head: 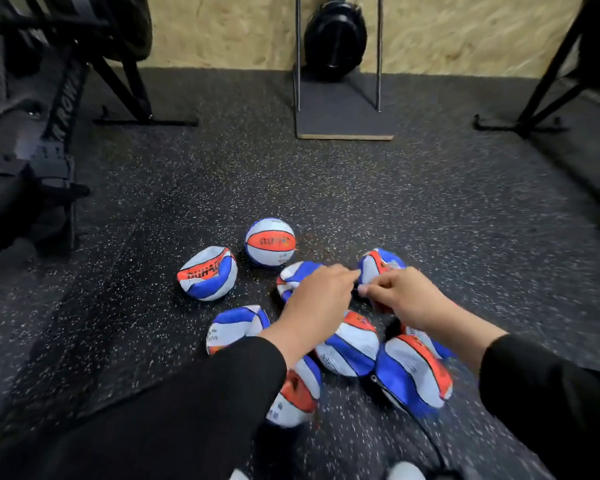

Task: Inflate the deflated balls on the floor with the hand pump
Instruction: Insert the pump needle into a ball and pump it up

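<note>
From the head view, a person looks down at a dark speckled floor [430, 202] with a bunch of small red, white and blue balls on it. One round ball [270, 241] sits at the far side of the bunch and looks full of air. The others look soft and squashed. A squashed ball with letters [207, 273] lies to the left. A flat ball [414, 372] lies close to the person, on the right.

Both hands reach out over the middle of the bunch. The left hand [317, 299] and the right hand [404, 297] meet with their fingertips almost touching. They seem to pinch something small and dark between them, but it is too blurry to tell what it is. The fingers of both hands are curled in tight.

Just past the fingertips lies a squashed ball [380, 265], a little to the right. The right hand is nearer to it. Another soft ball [297, 275] peeks out from behind the left hand.

I cannot see the pump plainly. A thin dark line [426, 434] runs along the floor near the flat ball and may be part of it.

At the back stand a black weight plate [335, 39] on a stand and some dark gym frames.
</note>
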Available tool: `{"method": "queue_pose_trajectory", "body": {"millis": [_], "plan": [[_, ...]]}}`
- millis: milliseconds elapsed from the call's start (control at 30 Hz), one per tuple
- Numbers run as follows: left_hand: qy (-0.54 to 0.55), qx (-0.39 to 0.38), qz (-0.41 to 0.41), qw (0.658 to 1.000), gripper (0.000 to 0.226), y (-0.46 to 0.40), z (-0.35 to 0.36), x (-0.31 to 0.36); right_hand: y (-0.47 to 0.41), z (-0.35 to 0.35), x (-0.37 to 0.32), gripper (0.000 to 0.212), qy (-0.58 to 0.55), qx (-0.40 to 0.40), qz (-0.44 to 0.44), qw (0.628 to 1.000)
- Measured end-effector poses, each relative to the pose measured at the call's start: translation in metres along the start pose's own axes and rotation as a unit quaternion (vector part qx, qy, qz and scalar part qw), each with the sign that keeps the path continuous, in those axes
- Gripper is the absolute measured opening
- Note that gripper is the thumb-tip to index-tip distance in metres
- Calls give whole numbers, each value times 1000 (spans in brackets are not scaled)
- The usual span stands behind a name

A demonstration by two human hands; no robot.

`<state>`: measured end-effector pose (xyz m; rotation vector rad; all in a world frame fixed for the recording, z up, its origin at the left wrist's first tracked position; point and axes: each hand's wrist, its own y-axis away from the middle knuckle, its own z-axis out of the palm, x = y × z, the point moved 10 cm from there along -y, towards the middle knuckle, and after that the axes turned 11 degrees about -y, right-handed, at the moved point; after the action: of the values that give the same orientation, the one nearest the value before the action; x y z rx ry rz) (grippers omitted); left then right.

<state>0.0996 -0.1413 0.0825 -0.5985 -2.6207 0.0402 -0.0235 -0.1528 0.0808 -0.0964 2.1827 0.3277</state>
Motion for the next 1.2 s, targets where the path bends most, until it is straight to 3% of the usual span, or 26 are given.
{"method": "queue_pose_trajectory", "body": {"millis": [233,467,600,800,1033,1200], "plan": [[58,15,25,998,24,61,-23,106,122,-43,-13,37,12,22,-21,999],[32,22,30,999,24,72,-5,131,149,-47,23,48,-52,4,15,999],[57,7,-1,998,22,67,10,115,137,-41,39,43,-78,-23,18,996],[27,-15,-133,991,27,58,54,32,97,-24,91,32,55,-80,65,993],[4,-74,-181,981,33,49,118,-25,45,40,158,13,219,-198,73,953],[22,-117,-205,972,28,56,163,-59,11,97,207,26,222,-205,80,950]]}}
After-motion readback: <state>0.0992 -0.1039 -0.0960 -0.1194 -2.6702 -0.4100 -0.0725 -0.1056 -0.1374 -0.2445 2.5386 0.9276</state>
